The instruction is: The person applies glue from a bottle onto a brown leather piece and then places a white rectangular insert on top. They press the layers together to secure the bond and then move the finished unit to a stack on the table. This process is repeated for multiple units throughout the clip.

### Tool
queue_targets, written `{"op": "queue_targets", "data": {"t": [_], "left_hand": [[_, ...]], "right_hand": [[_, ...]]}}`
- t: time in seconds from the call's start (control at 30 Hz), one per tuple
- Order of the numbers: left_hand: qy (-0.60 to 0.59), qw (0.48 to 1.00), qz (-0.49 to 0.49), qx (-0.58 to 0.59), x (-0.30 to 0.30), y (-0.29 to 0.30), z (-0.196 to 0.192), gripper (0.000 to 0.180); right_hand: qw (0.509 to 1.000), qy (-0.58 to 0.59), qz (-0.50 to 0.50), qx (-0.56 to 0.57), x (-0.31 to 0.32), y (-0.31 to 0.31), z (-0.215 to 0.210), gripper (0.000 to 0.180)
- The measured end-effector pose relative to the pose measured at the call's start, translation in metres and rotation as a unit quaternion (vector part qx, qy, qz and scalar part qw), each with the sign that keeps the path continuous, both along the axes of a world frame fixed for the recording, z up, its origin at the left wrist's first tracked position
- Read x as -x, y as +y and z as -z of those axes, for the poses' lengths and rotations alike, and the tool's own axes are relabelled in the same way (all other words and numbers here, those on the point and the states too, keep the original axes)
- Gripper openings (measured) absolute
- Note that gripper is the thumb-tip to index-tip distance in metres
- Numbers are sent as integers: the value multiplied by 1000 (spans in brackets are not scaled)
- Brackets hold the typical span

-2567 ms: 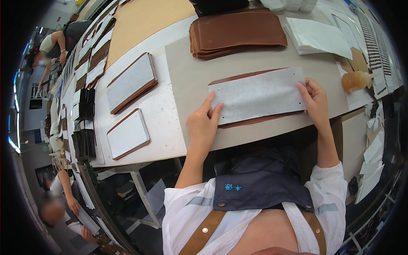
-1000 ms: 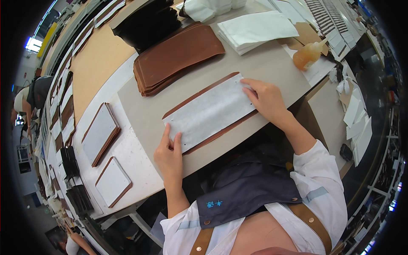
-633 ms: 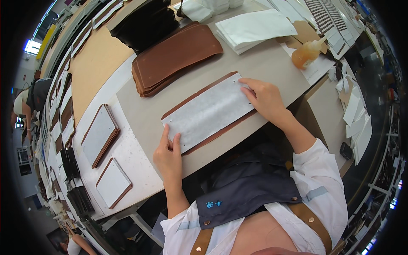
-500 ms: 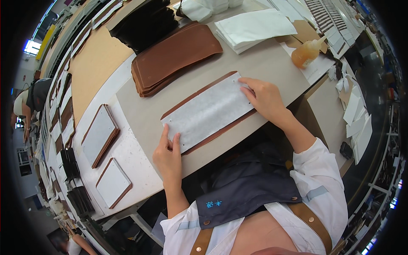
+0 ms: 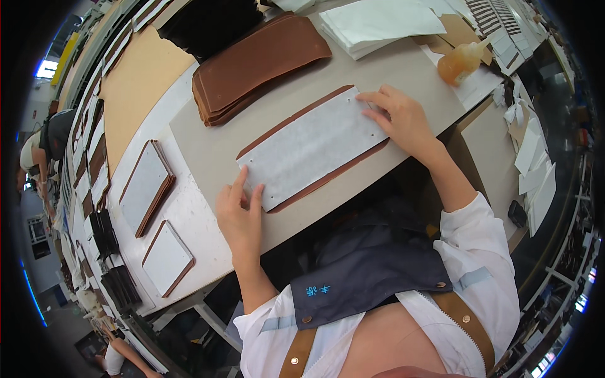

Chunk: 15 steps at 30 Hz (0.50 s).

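Note:
A white backing sheet (image 5: 309,146) with small holes near its corners lies lengthwise on a brown leather panel (image 5: 297,191). Strips of the leather show along both of its long sides. At the left end is my left hand (image 5: 239,211), index finger and thumb stretched apart, with the fingertips by the sheet's short edge. My right hand (image 5: 406,123) rests at the opposite end, its index finger and thumb spread at the sheet's right edge. Both hands look open, and the piece lies flat on the grey work board (image 5: 208,160).
Brown leather panels (image 5: 258,66) are stacked behind the piece, beside a black stack (image 5: 208,28). White sheets (image 5: 378,28) and an amber glue bottle (image 5: 459,63) stand far right. White-faced leather pieces (image 5: 148,186) lie at left. Another person (image 5: 47,148) is at far left.
My left hand has drawn slightly left, its thumb and index finger spread wider. My right fingers have also opened a little at the sheet's edge. The whole view has shifted slightly.

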<state>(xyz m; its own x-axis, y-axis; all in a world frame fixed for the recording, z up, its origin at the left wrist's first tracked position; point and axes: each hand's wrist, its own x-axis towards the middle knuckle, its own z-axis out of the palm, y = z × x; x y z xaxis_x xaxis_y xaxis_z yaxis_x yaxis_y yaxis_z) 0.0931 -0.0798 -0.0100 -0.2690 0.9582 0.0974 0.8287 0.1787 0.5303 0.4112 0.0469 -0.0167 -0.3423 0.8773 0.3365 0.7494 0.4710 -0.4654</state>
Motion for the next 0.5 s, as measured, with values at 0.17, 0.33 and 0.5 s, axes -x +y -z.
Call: {"op": "queue_targets", "data": {"t": [0.17, 0.33, 0.5], "left_hand": [[18, 999, 41, -23, 7, -2, 4, 48], [49, 997, 48, -33, 6, -5, 6, 50], [59, 997, 50, -31, 4, -4, 8, 50]], "right_hand": [[999, 19, -47, 7, -7, -9, -4, 32], [997, 3, -76, -13, -13, -8, 4, 37], [997, -8, -72, -37, -15, -5, 7, 33]]}}
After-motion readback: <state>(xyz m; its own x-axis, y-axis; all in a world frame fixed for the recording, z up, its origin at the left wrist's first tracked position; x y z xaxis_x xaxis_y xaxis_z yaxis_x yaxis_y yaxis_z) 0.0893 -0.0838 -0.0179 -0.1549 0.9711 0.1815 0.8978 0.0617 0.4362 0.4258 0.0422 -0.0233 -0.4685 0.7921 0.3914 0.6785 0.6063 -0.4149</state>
